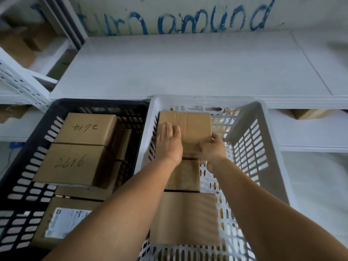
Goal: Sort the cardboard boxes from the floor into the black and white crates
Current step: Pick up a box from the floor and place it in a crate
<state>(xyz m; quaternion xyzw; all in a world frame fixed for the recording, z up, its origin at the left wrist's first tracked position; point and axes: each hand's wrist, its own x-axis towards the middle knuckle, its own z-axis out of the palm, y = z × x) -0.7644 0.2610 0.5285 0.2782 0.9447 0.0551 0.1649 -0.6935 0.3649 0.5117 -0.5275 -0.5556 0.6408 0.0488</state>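
A: What writing can you read?

B: Blue hand-painted letters on the wall (169, 17) spell "turn around". In the black crate (22, 166) two boxes carry marker numbers, upside down from here: the far numbered box (84, 129) reads "2614", the near numbered box (69, 163) looks like "2616", though I can't be sure of it. A labelled box (64, 223) at the near end has a white shipping label, its print too blurred to read.

A: And the box being handled?

B: The held box (185, 129) sits at the far end of the white crate (250, 147), close to the far wall and the left wall. Its long axis runs left to right, across the crate, broad face up, a flap seam crossing the top.

A: The hands?

B: The left hand (169, 142) lies flat on the top face, fingers straight and close together. The right hand (212, 147) has curled fingers clamped on the near right corner, thumb on top.

A: Any room left?

B: To the right of the held box the white crate's slotted floor is bare up to the right wall. Nearer, a middle box (185, 176) and a near box (185, 217) line the left side, again with open floor to their right. Behind both crates is a white shelf (188, 68)
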